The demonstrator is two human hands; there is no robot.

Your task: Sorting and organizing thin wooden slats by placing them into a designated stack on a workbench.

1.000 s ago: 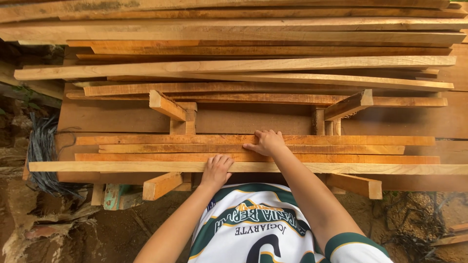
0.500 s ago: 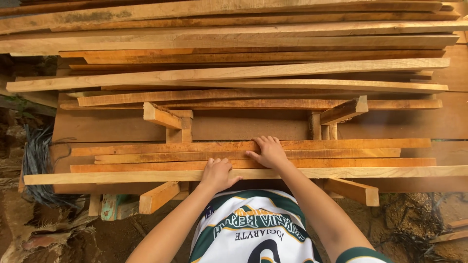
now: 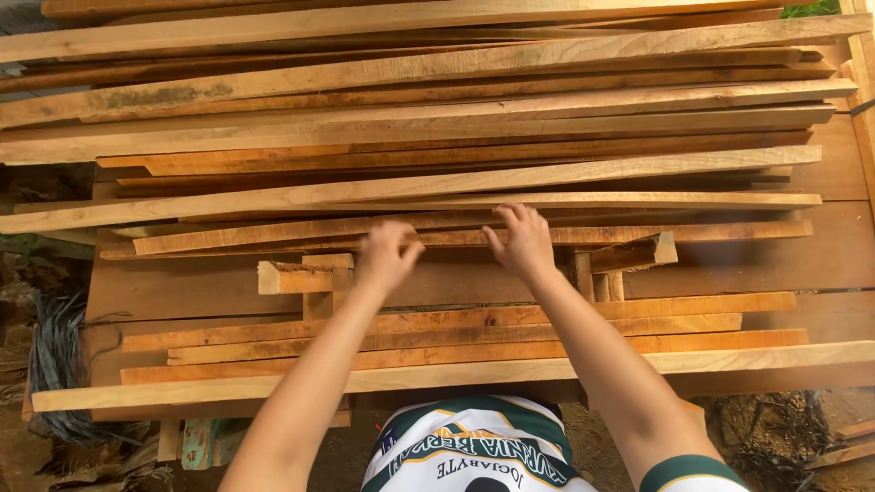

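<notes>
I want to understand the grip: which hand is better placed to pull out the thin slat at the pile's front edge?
Probably the right hand: its fingers already curl over the thin slat. The left hand looks blurred and just short of it.

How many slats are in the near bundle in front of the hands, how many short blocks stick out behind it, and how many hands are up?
Near slats: 4
Short blocks: 2
Hands: 2, left hand and right hand
Total: 8
</notes>
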